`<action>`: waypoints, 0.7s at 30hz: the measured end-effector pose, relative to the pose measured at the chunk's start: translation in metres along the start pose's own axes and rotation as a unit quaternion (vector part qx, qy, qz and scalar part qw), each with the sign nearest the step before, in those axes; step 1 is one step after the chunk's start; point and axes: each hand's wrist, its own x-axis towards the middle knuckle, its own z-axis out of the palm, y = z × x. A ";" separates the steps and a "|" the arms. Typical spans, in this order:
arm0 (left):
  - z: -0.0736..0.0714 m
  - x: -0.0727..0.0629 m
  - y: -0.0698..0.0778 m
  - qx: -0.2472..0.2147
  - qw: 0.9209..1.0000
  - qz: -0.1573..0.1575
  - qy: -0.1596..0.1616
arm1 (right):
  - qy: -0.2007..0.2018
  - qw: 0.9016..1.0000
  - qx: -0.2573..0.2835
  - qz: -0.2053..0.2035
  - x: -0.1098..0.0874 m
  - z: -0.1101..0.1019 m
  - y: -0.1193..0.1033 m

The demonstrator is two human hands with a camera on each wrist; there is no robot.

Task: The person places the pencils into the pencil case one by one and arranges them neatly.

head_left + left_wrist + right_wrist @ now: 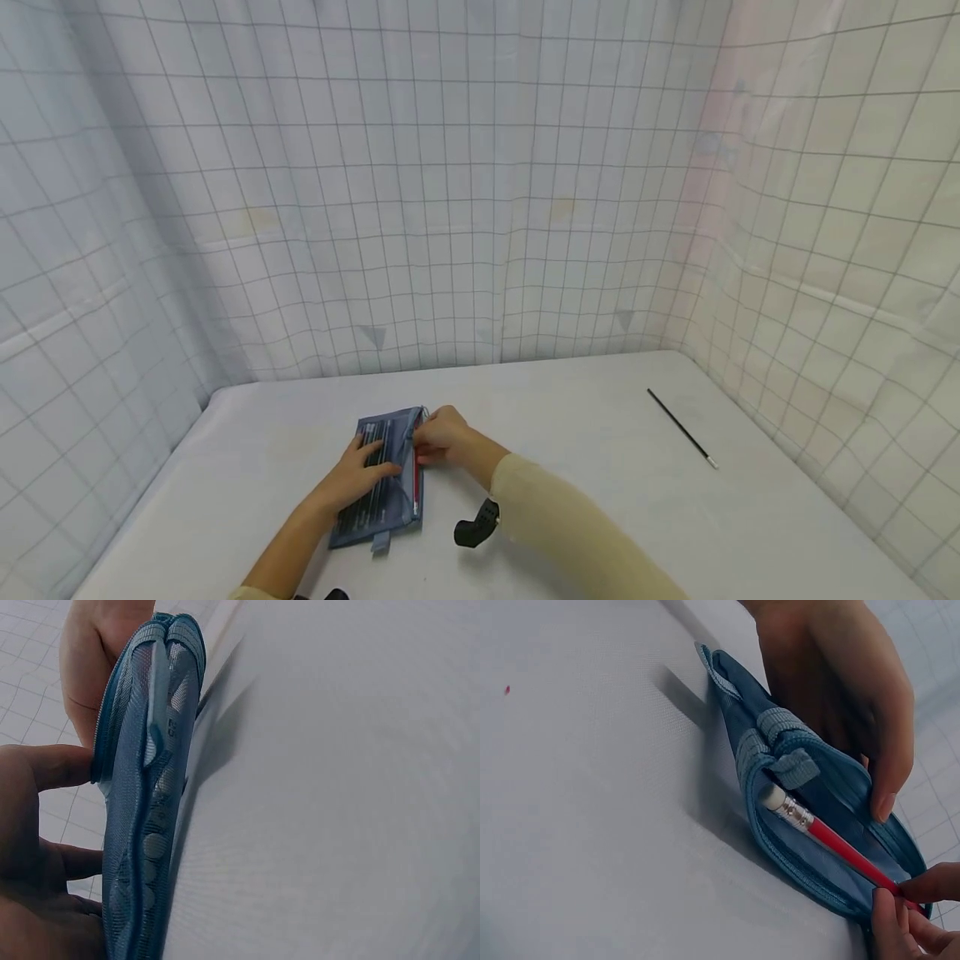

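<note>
A blue mesh zip pouch lies on the white table, with several dark pencils showing through its face. My left hand rests on that face, fingers spread. In the right wrist view, the left thumb touches the rim of the unzipped mouth. A red pencil with a white eraser and silver ferrule lies along the opening, inside the zipper edges. My right hand pinches its far part between thumb and fingers at the pouch's end. From the left wrist, the pouch appears edge-on, with pencil ends visible through the mesh.
A black pencil with a white end lies apart on the right side of the table. White gridded cloth hangs behind and on both sides. A fabric tab sticks out from the pouch's near edge.
</note>
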 end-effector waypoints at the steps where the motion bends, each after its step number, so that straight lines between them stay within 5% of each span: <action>1: 0.001 -0.001 0.001 0.000 1.000 0.000 0.000 | 0.004 1.000 -0.004 -0.002 -0.001 0.001 -0.001; 11: 0.007 -0.014 0.004 -0.009 1.000 -0.005 0.005 | 0.040 0.999 -0.036 0.004 -0.010 0.014 -0.002; 21: 0.014 -0.022 0.006 -0.011 1.000 -0.019 0.010 | -0.062 0.998 0.023 0.024 -0.011 0.008 0.002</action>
